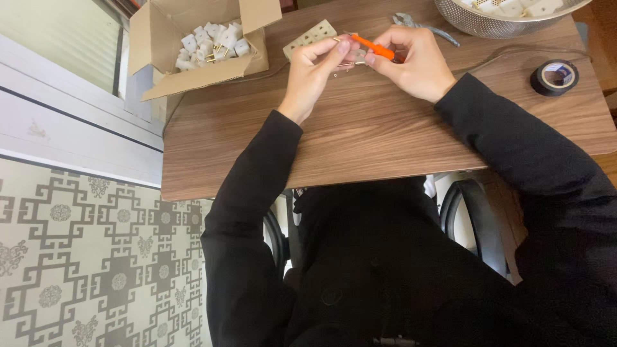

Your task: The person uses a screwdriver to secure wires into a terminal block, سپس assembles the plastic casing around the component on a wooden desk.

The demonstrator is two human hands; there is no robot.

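Both grips are closed on small things above the far middle of the wooden surface (pixel 360 135). An orange-handled screwdriver (pixel 373 47) is pinched in the right hand (pixel 414 64), between thumb and forefinger, with the handle slanting up and to the left toward the other hand. A small pale part with thin brass-coloured prongs (pixel 352 59) is held in the fingertips of the left hand (pixel 315 71); its exact shape cannot be told, since it is largely covered by the fingers. The two hands are brought close together, nearly touching at the fingertips, and the tip of the screwdriver is met by the held part between them. Just behind the left hand, a flat cream-coloured plate with rows of holes (pixel 310 36) is laid on the surface. Further to the left, at the corner, an open cardboard box (pixel 193 45) is stood, filled with white plug-like pieces (pixel 212 42) with brass pins. Behind the right hand, grey metal pliers (pixel 424 26) are laid, and beyond them a metal mesh bowl (pixel 495 19) containing more white pieces is seen at the upper edge. Well apart to the right, a roll of black tape (pixel 554 76) is laid flat. Both arms are covered in black sleeves (pixel 508 128), and a patterned grey floor (pixel 96 257) is seen to the left below the surface.
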